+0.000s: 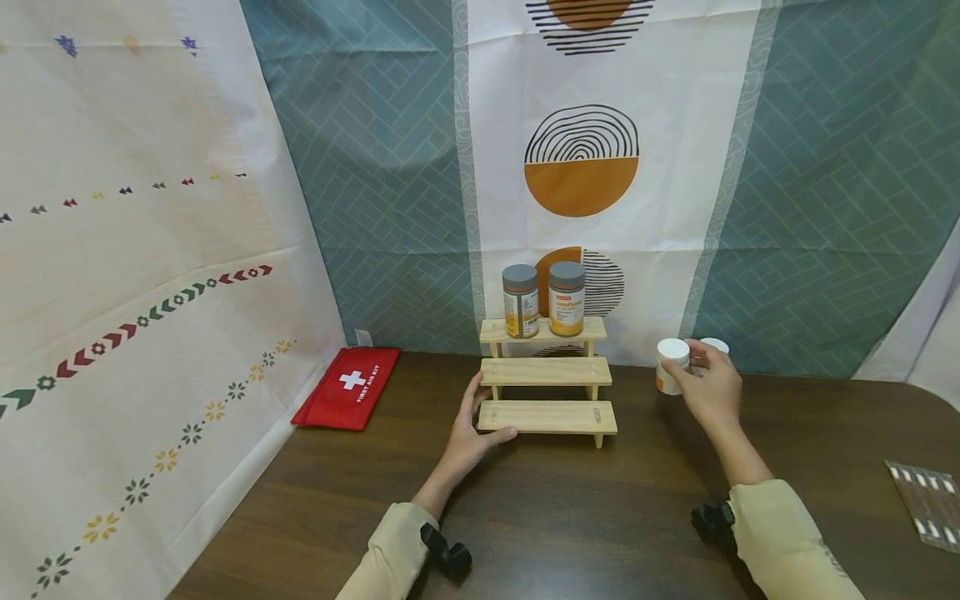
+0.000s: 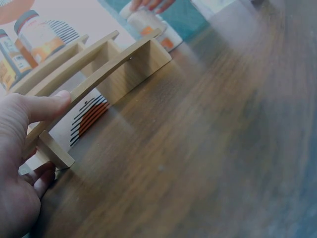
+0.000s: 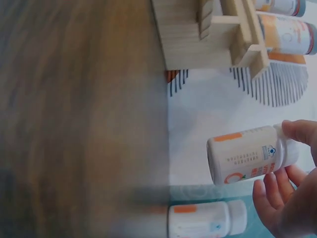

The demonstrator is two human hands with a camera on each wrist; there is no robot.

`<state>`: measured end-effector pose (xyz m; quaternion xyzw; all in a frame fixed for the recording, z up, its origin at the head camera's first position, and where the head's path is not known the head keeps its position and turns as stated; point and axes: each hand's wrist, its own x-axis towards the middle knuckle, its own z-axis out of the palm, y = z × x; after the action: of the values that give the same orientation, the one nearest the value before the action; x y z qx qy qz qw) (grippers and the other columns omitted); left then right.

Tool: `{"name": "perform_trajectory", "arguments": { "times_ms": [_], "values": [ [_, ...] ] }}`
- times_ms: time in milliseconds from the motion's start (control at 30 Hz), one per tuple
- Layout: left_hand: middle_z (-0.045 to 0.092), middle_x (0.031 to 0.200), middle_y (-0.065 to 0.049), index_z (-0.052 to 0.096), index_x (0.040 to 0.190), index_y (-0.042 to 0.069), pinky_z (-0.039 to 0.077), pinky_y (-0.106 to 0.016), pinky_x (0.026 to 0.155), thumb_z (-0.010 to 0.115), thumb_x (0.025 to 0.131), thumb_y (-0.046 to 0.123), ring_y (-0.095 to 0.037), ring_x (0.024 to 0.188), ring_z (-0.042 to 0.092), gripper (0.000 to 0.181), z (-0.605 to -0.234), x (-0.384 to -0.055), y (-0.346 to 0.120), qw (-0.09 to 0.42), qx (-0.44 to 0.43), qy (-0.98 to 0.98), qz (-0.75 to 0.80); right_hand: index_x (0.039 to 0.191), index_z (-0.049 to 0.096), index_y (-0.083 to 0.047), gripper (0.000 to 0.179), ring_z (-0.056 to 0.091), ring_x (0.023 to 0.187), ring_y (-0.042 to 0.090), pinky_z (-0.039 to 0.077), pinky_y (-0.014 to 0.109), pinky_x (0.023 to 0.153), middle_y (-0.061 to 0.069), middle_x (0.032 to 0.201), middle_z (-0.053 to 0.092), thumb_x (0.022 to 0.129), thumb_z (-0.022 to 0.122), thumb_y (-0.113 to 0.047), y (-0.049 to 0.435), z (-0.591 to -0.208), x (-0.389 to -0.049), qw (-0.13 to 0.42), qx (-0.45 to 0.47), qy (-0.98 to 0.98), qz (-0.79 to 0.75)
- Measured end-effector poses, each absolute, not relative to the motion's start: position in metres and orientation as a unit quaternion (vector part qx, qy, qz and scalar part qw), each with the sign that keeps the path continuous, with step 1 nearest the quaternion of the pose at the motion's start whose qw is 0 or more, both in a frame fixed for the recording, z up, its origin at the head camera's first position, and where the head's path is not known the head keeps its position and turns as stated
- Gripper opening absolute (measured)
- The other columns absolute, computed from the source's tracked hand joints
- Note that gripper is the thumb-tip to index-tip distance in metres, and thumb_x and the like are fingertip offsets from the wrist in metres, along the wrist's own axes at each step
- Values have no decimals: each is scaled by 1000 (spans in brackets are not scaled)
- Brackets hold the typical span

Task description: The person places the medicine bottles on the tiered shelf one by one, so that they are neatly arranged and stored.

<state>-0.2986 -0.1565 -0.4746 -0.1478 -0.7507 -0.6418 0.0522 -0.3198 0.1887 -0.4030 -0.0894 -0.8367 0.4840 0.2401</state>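
A three-step wooden stand [image 1: 546,414] stands on the table against the backdrop. My left hand [image 1: 467,439] grips the left end of its lowest step, and in the left wrist view the thumb lies along the step's front edge. Two grey-capped supplement jars, one left [image 1: 521,302] and one right [image 1: 567,300], stand on the top step. To the right of the stand, my right hand [image 1: 714,390] pinches a white pill bottle [image 3: 245,154] near its cap, holding it above the table. A second white pill bottle [image 3: 200,219] stands on the table beside it, partly hidden by the hand in the head view.
A red first aid kit pouch [image 1: 348,388] lies at the table's back left, by the white side cloth [image 1: 150,333]. At the right edge lies a clear strip pack [image 1: 926,500] with white pieces. A patterned cloth backdrop [image 1: 390,208] hangs behind the table [image 1: 570,517].
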Motion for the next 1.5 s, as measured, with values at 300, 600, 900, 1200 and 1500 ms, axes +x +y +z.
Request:
{"name": "perform_trajectory", "arguments": {
  "times_ms": [300,600,900,1200,1500],
  "values": [
    [37,153,-18,13,157,29,36,-52,107,79,81,9,-36,137,40,102,-475,-299,-156,50,-145,-751,-643,132,58,-4,52,50,101,7,41,28,91,16,126,60,87,73,-25,176,-382,-310,238,-90,-806,534],
    [38,152,-18,15,157,29,37,-50,106,79,81,9,-36,138,39,101,-474,-299,-157,56,-140,-757,-636,134,57,-7,52,44,94,-9,39,15,82,8,124,58,88,72,-26,160,-365,-302,216,-60,-794,566],
    [34,154,-19,13,157,27,34,-55,109,79,82,11,-39,141,34,102,-474,-298,-157,50,-145,-754,-639,136,55,-5,51,46,99,-4,42,4,75,11,128,56,90,70,-21,135,-360,-306,190,-12,-779,597],
    [35,153,-19,13,157,27,37,-52,107,78,82,8,-38,138,38,102,-476,-299,-157,51,-146,-750,-643,136,54,-6,50,47,109,9,42,8,80,13,128,54,91,70,-20,105,-356,-309,158,22,-765,624],
    [32,156,-17,14,157,29,34,-57,109,78,83,11,-38,144,30,100,-475,-299,-156,55,-147,-755,-637,140,51,-10,51,47,115,12,43,19,86,7,133,53,92,67,-22,84,-352,-313,136,30,-736,662]
  ]
}}
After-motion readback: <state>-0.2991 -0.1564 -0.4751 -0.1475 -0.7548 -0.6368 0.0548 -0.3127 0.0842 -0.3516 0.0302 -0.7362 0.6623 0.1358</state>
